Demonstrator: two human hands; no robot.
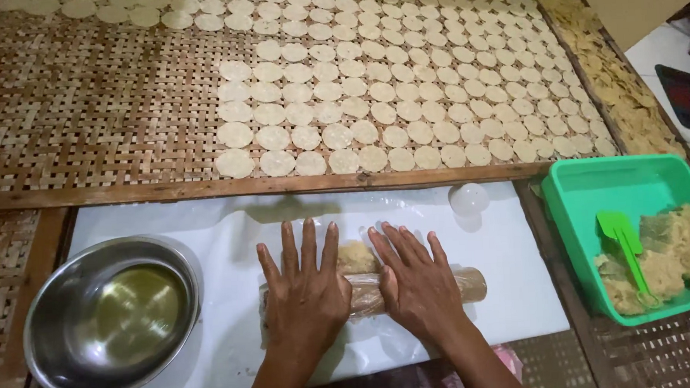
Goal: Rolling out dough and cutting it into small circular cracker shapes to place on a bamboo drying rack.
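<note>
Two hands press flat on one rolling pin. The left hand lies open, fingers spread, palm down on the left part of the pin. The right hand lies open too, palm down on the middle of it. Neither hand is closed around it. The pin is wrapped in clear plastic and lies across one white sheet.

One small lump of dough sits just under the pin, between the two hands. It touches the pin.

One shiny metal bowl stands at the left on the sheet. It holds a yellowish liquid. One small clear round disc lies at the far edge of the sheet, away from the hands.

One green tub stands at the right. Inside are one green scraper and a heap of dough.

One big woven bamboo tray lies past the sheet. Many thin round dough circles lie on it in rows, too many to count. The nearest row has about fifteen. A second tray at the far right holds a pile of pale chips.
</note>
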